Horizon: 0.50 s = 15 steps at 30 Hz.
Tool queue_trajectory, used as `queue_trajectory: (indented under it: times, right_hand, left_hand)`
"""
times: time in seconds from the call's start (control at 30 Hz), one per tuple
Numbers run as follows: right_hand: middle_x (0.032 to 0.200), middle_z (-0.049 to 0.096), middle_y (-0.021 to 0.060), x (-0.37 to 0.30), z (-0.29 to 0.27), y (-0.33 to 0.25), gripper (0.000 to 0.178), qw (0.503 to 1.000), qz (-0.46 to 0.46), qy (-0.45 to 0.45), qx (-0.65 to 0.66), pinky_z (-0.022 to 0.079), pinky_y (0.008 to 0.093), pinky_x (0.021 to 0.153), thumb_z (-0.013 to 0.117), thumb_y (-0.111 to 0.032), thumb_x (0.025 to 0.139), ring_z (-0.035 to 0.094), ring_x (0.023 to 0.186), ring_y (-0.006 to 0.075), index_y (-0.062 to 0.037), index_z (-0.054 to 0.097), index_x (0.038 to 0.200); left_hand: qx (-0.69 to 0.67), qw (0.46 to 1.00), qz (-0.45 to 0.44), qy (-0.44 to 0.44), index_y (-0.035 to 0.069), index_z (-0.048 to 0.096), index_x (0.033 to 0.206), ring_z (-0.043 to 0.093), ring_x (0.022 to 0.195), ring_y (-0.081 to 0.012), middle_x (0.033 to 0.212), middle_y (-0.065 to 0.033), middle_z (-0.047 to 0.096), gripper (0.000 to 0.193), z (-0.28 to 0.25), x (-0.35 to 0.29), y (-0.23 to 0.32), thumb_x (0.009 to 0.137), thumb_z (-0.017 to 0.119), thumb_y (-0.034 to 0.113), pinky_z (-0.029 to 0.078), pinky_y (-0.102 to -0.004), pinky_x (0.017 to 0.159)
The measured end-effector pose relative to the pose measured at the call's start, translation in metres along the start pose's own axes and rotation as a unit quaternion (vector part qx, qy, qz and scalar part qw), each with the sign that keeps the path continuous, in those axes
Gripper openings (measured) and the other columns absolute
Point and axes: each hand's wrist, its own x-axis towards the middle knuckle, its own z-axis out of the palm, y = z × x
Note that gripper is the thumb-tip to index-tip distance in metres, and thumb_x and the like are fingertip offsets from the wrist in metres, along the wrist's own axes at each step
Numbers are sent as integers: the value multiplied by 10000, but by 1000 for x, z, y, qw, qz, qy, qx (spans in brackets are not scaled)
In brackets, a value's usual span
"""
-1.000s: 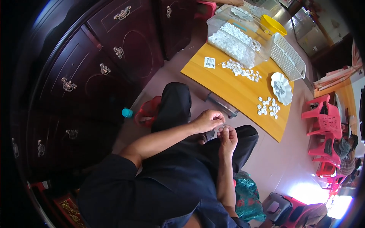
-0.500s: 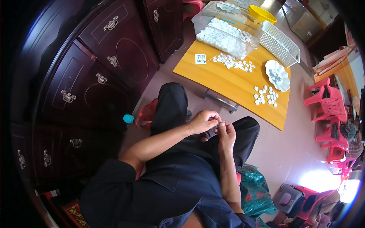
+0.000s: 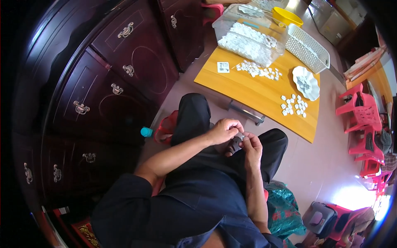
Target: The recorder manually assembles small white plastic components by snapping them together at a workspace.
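My left hand (image 3: pixel 224 131) and my right hand (image 3: pixel 252 149) meet above my lap, with thumbs and fingertips pinched close together. Between them shows a small whitish piece (image 3: pixel 241 136), too small to make out fully. It sits at the right fingertips, and the left fingertips are right beside it. On the wooden table ahead lie a loose heap of small white plastic pieces (image 3: pixel 254 68) and a second, spread-out group of white pieces (image 3: pixel 294 106). A white scalloped dish (image 3: pixel 311 91) holds small grey bits.
A clear plastic bin (image 3: pixel 273 53) full of white pieces stands on the table (image 3: pixel 219 82), with a white perforated basket (image 3: pixel 306 48) and a yellow basin (image 3: pixel 287 16) nearby. Dark cabinets (image 3: pixel 136 82) line the left. Pink chairs (image 3: pixel 359 108) stand right; a green plastic bag (image 3: pixel 285 211) sits by my right side.
My fingertips have drawn slightly apart, and the whitish piece between them now shows more. The whole view has shifted a little; the things on the table look unchanged.
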Motion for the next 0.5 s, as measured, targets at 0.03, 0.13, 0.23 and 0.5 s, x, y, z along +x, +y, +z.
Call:
queue_trajectory:
  times: [0.03, 0.13, 0.23, 0.5]
  right_hand:
    - [898, 644, 5, 0, 1, -2, 163, 1000, -2, -12, -5, 493, 218, 730, 588, -80, 993, 588, 757, 77, -13, 641, 1133]
    - [892, 626, 2, 0, 5, -5, 178, 999, -20, -35, 0, 494, 219, 729, 589, -79, 998, 584, 756, 81, -10, 618, 1160]
    - [861, 601, -7, 1, 6, -7, 164, 999, -35, -38, 8, 486, 217, 717, 598, -64, 993, 575, 746, 83, -13, 611, 1148]
    - [842, 596, -23, -2, 4, -7, 95, 997, -67, -39, -10, 457, 180, 630, 620, -35, 966, 549, 686, 52, -52, 580, 1051]
  left_hand:
    - [-1, 1000, 8, -8, 30, 656, 998, 525, 674, -39, 793, 22, 603, 129, -3, 1, 1, 953, 543, -13, 453, -214, 597]
    - [5, 999, 34, -35, 21, 629, 1033, 510, 687, -34, 831, 23, 599, 140, -9, 0, 12, 936, 553, -45, 437, -213, 606]
    - [68, 995, 65, -40, 8, 612, 1036, 539, 736, -43, 831, 11, 593, 120, -13, 0, 24, 929, 575, -32, 466, -225, 655]
    - [105, 991, 77, -35, 11, 593, 1055, 562, 712, -64, 812, -10, 595, 154, -6, -1, 23, 908, 592, -35, 489, -245, 634]
